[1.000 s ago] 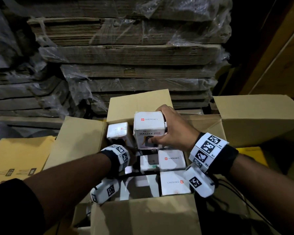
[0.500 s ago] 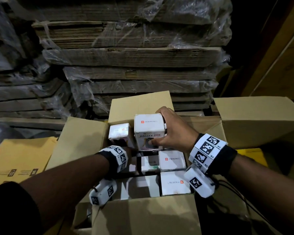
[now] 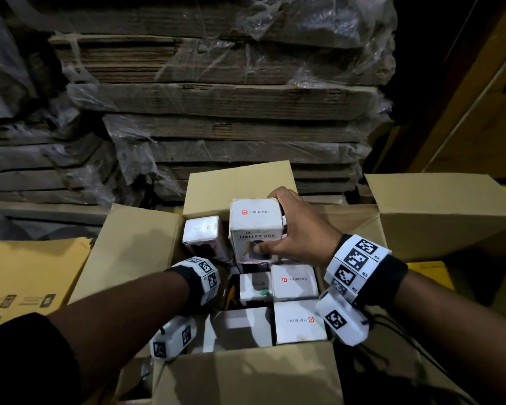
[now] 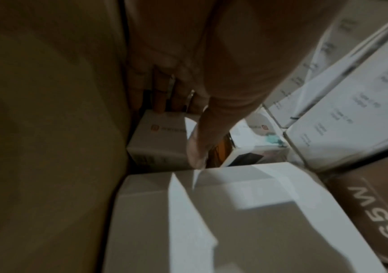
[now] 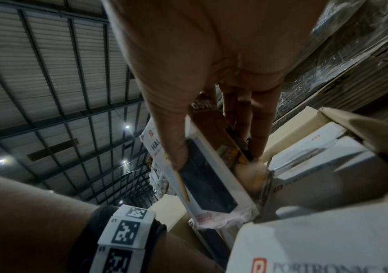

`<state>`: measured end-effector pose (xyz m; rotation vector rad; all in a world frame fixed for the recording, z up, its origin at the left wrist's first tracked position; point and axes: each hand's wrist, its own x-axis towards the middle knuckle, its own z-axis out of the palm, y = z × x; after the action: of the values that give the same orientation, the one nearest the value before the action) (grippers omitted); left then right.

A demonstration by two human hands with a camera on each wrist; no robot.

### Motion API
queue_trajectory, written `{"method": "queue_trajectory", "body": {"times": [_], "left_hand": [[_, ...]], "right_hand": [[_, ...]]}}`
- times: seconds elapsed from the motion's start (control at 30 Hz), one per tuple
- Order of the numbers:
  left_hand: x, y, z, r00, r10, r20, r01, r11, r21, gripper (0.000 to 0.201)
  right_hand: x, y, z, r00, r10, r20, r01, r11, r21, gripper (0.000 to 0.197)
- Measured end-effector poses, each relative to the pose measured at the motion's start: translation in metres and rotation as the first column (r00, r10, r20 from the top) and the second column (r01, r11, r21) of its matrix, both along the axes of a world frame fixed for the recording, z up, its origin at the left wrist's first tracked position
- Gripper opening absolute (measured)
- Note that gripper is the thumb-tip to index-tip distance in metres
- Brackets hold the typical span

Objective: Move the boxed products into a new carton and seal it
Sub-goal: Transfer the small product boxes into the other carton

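An open brown carton holds several white Portronics product boxes. My right hand grips a tall white "HALLEY 20K" box raised above the others at the carton's far side, thumb on its front and fingers behind. The right wrist view shows the same hold, with my right hand round the HALLEY box. My left hand reaches down along the carton's left wall and pinches a small white box between fingers and thumb. In the head view that small box stands tilted; the hand is mostly hidden behind its wristband.
A second open carton stands at the right. A flat printed carton lies at the left. Plastic-wrapped stacks of flat cardboard rise just behind. The near flap stands up in front of me.
Both hands keep their boxes at the same spots in the carton. Only the head view has shifted slightly.
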<state>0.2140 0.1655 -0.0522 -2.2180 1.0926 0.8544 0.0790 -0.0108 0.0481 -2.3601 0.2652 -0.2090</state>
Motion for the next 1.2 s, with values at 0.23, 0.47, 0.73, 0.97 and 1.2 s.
{"method": "queue_trajectory", "body": {"times": [0.23,0.47,0.73,0.97,1.2], "left_hand": [[0.008,-0.001,-0.002,0.997,0.049,-0.060,-0.041,0.992,0.120,0.040],[0.028,0.015,-0.008,0.991,0.065,-0.121,-0.065,0.998,-0.003,0.051],[-0.005,0.024,0.097,0.973,0.134,-0.187,-0.172,0.963,-0.209,0.032],[-0.014,0.078,0.155,0.976,0.183,-0.119,-0.216,0.889,-0.404,0.013],[-0.023,0.103,0.146,0.962,0.243,-0.126,-0.273,0.832,-0.483,0.015]], "right_hand": [[0.004,0.003,0.000,1.000,0.006,0.008,-0.006,1.000,0.028,0.069],[0.011,0.009,0.006,0.998,0.041,0.048,-0.042,0.999,0.003,0.091],[0.032,0.025,0.030,0.981,0.187,-0.057,-0.190,0.979,-0.068,0.073],[0.045,0.054,0.038,0.937,0.234,-0.259,-0.289,0.937,-0.199,0.067],[0.057,0.101,0.011,0.900,0.223,-0.374,-0.379,0.824,-0.421,0.073]]}}
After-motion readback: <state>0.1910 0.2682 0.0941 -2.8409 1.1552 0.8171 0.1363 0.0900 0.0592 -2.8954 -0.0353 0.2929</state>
